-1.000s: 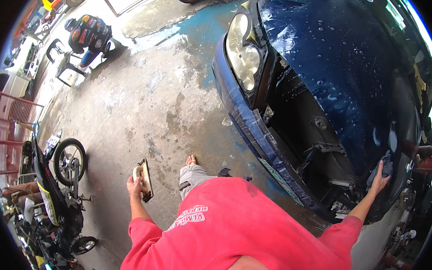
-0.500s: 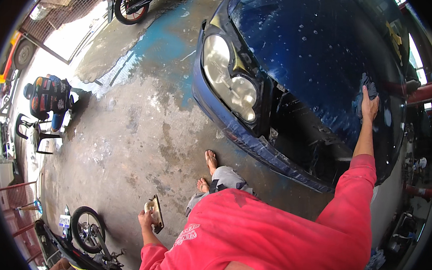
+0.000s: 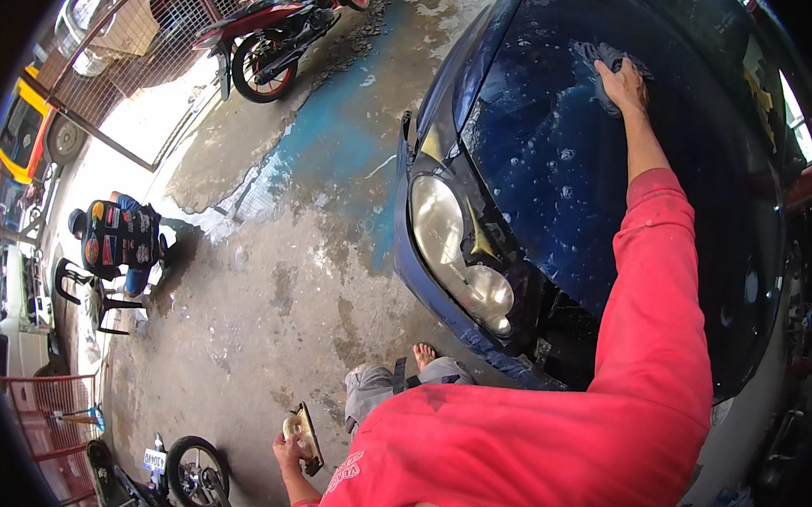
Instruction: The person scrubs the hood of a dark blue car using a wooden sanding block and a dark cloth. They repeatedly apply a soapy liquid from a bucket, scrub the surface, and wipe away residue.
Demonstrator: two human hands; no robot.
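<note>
My right hand (image 3: 625, 86) presses a wet grey-blue rag (image 3: 589, 55) on the dark blue hood (image 3: 542, 192) of a car, with the arm stretched far forward. Water drops and wet streaks cover the hood around the rag. Low at my left side, my left hand (image 3: 289, 453) grips a sanding block (image 3: 307, 435), a flat narrow board with a pale handle, held off the car above the floor. The car's cloudy headlight (image 3: 440, 223) lies between me and the hood's left edge.
A dark gap opens beside the headlight above the blue bumper (image 3: 444, 315). A red and black motorcycle (image 3: 274, 49) stands far left, another motorcycle (image 3: 197, 475) near left. A person (image 3: 120, 246) sits on a black chair (image 3: 105, 304) at left. The concrete floor (image 3: 236, 336) has blue paint stains.
My right hand has wiped the rag farther forward and left across the hood. My body has shifted forward along the car. The left hand still holds the sanding block low.
</note>
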